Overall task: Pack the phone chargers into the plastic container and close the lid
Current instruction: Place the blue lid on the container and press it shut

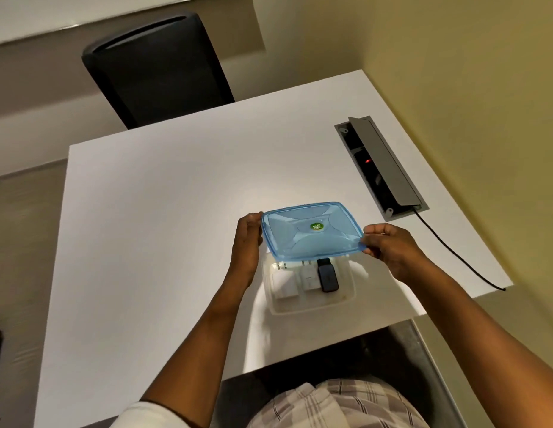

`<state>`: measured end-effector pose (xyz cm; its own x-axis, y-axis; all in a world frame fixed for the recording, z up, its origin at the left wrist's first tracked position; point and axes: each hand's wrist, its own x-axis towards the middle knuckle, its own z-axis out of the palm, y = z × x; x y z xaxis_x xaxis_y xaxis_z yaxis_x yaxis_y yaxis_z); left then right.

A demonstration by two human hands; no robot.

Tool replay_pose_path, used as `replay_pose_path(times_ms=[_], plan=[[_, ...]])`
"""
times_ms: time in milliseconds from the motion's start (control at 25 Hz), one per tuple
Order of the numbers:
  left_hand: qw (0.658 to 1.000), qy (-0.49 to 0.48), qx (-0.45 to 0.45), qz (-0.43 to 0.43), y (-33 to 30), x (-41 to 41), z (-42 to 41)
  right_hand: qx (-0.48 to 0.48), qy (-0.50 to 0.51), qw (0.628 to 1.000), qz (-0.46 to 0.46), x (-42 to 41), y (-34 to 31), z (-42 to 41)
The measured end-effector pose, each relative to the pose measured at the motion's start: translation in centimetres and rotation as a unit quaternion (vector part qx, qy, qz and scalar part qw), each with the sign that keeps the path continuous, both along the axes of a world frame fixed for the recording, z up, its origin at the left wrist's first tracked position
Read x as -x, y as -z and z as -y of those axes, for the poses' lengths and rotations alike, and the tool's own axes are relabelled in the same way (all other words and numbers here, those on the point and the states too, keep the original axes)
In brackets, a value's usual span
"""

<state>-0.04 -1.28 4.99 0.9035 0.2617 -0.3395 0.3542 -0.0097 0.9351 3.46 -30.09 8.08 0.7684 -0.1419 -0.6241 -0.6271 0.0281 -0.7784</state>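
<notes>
Blue lid (312, 231) — translucent, green sticker at centre, held level above the far half of the plastic container (312, 304), not yet seated. Gripped at opposite edges: left hand (245, 245) clamped on the left rim, right hand (389, 247) pinching the right corner, apparently to keep it flat for lining up with the rim below. Inside the container, side by side: two white chargers (286, 284) and one black charger (328, 278), prong ends pointing away under the lid. Container near the front edge of the white table (176, 211). Beyond — open cable hatch (383, 168) with black cord (454, 251) trailing off the right edge; dark chair (157, 69) at the far side.
</notes>
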Motion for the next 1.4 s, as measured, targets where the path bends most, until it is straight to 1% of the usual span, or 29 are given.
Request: replay_pose_path(times_ms=[120, 280, 320, 400, 440, 480, 600, 680, 760, 840, 920, 1000, 1080, 1160, 1280, 1400], plan=[[0.999, 0.017, -0.017, -0.027, 0.4, 1.3, -0.4, 0.057, -0.047, 0.997, 0.018, 1.8, 0.5, -0.1], [0.999, 0.025, -0.009, -0.027, 0.2, 3.7, 0.4, 0.118, -0.100, 0.986, 0.064, 4.3, 1.4, -1.1], [0.999, 0.032, -0.022, -0.030, 0.4, 4.3, 0.7, 0.159, -0.118, 0.978, 0.071, 4.8, 1.7, -1.6], [0.996, 0.057, -0.062, -0.027, 0.8, 5.5, 1.2, 0.280, -0.162, 0.941, 0.102, 5.9, 2.7, -2.8], [0.994, 0.070, -0.085, -0.020, 1.3, 6.0, 1.3, 0.321, -0.176, 0.923, 0.118, 6.5, 3.3, -3.3], [0.990, 0.084, -0.110, -0.009, 1.8, 6.5, 1.3, 0.338, -0.184, 0.915, 0.120, 7.2, 4.0, -3.7], [0.971, 0.131, -0.199, -0.001, 3.9, 7.4, 1.2, 0.331, -0.177, 0.921, 0.103, 9.4, 5.4, -4.6], [0.960, 0.146, -0.239, 0.001, 5.0, 7.8, 1.3, 0.354, -0.176, 0.910, 0.124, 10.4, 6.3, -5.0], [0.951, 0.149, -0.269, 0.021, 5.5, 8.0, 1.5, 0.374, -0.179, 0.898, 0.147, 10.7, 6.7, -5.5], [0.938, 0.156, -0.307, 0.035, 6.2, 8.2, 1.6, 0.405, -0.196, 0.880, 0.152, 10.8, 6.8, -5.7], [0.911, 0.175, -0.373, 0.009, 6.9, 8.7, 2.0, 0.452, -0.230, 0.849, 0.150, 11.2, 6.9, -5.7], [0.884, 0.199, -0.423, -0.011, 7.1, 9.6, 2.9, 0.480, -0.258, 0.823, 0.162, 11.9, 7.2, -5.6], [0.870, 0.216, -0.444, 0.005, 7.0, 10.0, 3.6, 0.480, -0.279, 0.814, 0.170, 12.1, 7.7, -5.5], [0.868, 0.216, -0.448, 0.016, 6.9, 10.1, 3.9, 0.466, -0.301, 0.815, 0.171, 11.9, 8.3, -5.5], [0.870, 0.207, -0.445, 0.041, 6.9, 10.1, 3.8, 0.431, -0.325, 0.822, 0.183, 11.0, 8.8, -5.6], [0.867, 0.217, -0.444, 0.060, 7.2, 10.1, 3.7, 0.412, -0.315, 0.835, 0.184, 9.5, 8.9, -5.8]])
